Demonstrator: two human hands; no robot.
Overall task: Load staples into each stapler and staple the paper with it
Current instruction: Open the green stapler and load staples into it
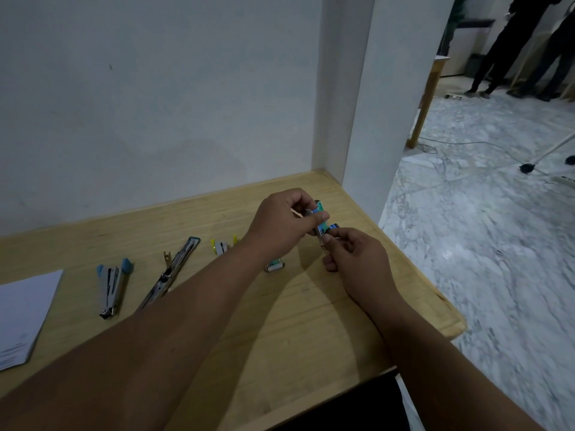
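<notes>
I have the small green-labelled staple box (320,220) above the wooden table's (280,306) far right, left hand (280,222) gripping it, right hand (351,259) pinching its lower end. Blue-capped stapler (112,287), long open stapler (169,275), yellow stapler (222,245) and white paper (25,312) lie untouched, so I judge stapling hasn't begun.

Room dim, light cool and flat. Wooden table (311,306) pushed into a corner: pale wall (155,104) behind it, white pillar (367,104) at its far right corner. Floor (482,228) grey-white marble pattern. Second wooden table (431,88) past the pillar, only leg and edge showing. Cables (460,144) trail over the floor, power strip (564,181) at right edge. Two people in dark trousers stand far right, legs (504,51) only in view
</notes>
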